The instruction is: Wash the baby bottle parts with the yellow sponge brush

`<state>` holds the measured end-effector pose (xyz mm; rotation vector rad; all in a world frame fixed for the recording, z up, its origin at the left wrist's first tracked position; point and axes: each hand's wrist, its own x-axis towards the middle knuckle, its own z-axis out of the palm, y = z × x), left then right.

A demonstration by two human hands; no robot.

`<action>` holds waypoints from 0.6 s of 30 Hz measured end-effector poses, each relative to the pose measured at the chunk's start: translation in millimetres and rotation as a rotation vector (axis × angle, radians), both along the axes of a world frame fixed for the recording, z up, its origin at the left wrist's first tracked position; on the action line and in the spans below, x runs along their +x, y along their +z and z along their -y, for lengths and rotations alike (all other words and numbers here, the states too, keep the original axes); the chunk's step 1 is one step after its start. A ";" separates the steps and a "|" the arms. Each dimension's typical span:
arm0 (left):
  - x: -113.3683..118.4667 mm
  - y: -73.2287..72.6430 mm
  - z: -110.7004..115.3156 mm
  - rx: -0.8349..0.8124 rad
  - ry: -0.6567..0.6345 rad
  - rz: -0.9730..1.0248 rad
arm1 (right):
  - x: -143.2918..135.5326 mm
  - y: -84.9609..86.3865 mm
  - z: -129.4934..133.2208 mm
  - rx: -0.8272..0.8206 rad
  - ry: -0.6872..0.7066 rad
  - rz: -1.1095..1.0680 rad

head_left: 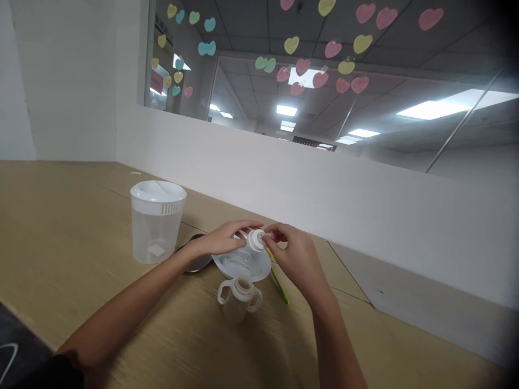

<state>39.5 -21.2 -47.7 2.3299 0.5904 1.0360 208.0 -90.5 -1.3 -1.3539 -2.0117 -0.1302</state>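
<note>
A baby bottle nipple in a white screw collar (256,240) is held up above the table. My right hand (294,256) pinches its clear teat between thumb and fingertips. Beside the collar, my left hand (225,236) has its fingers stretched out and thumb apart; whether a fingertip touches the collar I cannot tell. Below stands a translucent baby bottle (235,303) with two side handles, upright and uncapped. Behind it, partly under my hands, a white bowl (261,273) holds clear items that I cannot make out.
A clear plastic bucket with a white lid (158,197) stands at the left. Near the bowl lie a dark round object (199,263), partly behind my left forearm, and a thin green and yellow stick (279,283). A white wall (259,173) with a window borders the table's back.
</note>
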 end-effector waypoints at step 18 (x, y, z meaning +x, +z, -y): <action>12.6 6.8 25.9 0.513 0.464 -0.152 | -9.4 -9.1 -4.6 -0.020 0.026 -0.080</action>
